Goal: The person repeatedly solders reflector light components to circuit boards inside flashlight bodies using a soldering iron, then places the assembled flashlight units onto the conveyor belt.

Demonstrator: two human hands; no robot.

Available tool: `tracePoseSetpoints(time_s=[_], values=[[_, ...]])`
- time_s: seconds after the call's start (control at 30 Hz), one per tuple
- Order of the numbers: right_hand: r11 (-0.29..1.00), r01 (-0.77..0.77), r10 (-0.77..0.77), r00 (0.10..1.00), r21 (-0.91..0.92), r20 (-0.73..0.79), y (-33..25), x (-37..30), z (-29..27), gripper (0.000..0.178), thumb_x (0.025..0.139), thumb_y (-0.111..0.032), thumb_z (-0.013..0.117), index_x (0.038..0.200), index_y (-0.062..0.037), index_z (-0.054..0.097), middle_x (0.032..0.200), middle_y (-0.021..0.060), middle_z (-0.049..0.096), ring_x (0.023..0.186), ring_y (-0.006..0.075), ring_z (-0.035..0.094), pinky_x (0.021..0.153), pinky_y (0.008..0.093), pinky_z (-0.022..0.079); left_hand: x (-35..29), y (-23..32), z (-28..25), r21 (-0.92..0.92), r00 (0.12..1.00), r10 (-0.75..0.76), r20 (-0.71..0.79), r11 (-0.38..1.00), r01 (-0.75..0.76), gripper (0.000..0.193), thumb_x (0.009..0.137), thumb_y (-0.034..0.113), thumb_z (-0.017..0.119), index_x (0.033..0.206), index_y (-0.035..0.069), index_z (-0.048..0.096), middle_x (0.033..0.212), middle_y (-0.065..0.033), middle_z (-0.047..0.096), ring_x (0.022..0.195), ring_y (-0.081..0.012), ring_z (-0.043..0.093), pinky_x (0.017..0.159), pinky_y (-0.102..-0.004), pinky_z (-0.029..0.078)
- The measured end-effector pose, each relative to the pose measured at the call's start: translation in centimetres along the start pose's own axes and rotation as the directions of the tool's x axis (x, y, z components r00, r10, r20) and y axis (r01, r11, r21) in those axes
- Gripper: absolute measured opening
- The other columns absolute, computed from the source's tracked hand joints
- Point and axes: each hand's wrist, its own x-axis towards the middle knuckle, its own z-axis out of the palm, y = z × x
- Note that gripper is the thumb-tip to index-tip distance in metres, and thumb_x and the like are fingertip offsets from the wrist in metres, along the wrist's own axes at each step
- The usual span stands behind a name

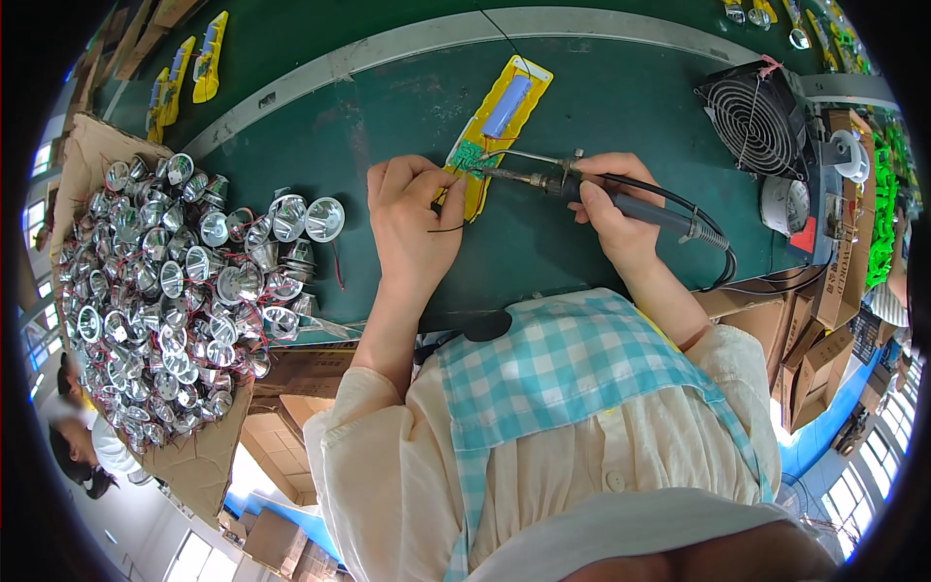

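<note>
A long yellow case [475,198] lies open on the green counter [369,107], just ahead of the person. In it sit a blue battery [507,107] and, nearer the person, a small green circuit board [468,155]. From where I stand, the left hand [419,218] has its fingertips pinched together at the board, seemingly on a thin dark wire [446,231]. The right hand [621,238] is wrapped round a soldering iron [659,215], its tip at the board, with a thin metal tube [529,155] reaching in alongside.

I'd judge this one part-way: battery and board are in place, the wire joint is being made, and no lamp cup sits in the case yet. I can't make out which joints are finished.

Left of the hands, shiny lamp cups [175,291] with wires fill a cardboard box [87,184]. A black fan [752,116] stands to the right; beyond the metal rail [320,73] lie more yellow cases [208,58].
</note>
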Motion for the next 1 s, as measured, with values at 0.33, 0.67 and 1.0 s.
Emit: tracePoseSetpoints(time_s=[0.33,0.67,1.0], values=[[0.999,0.041,-0.04,0.998,0.024,-0.043,0.1,0.0,-0.5,0.017,0.068,0.002,0.053,0.085,-0.0005,0.051,0.07,0.0057,0.053,0.056,0.0082,0.051,0.051,0.0188,0.044,0.1,-0.1,0.1,0.004,1.0,0.007,-0.006,1.0,-0.007,0.005,0.06,0.003,0.061,0.063,0.003,0.056,0.07,-0.0067,0.05,0.07,-0.0239,0.045,0.06,-0.0317,0.037],[0.996,0.066,-0.063,0.997,0.057,-0.049,0.1,-0.2,-0.6,0.017,0.069,0.0,0.053,0.086,-0.0001,0.05,0.068,0.0054,0.052,0.052,0.0077,0.05,0.048,0.0179,0.043,-0.2,-0.1,-0.1,0.037,1.0,0.019,0.021,0.999,-0.02,0.009,0.062,0.003,0.061,0.07,0.002,0.056,0.073,-0.0083,0.05,0.071,-0.0249,0.046,0.061,-0.0325,0.038],[0.953,0.26,-0.241,0.961,0.156,-0.134,-1.2,0.6,-2.3,0.015,0.072,-0.002,0.051,0.087,0.0012,0.049,0.067,0.0065,0.053,0.049,0.0074,0.049,0.045,0.0167,0.041,1.6,0.4,0.0,0.32,0.953,-0.117,0.28,0.947,0.022,0.04,0.057,0.032,0.065,0.077,0.001,0.049,0.079,-0.0141,0.051,0.067,-0.03,0.052,0.058,-0.035,0.044]])
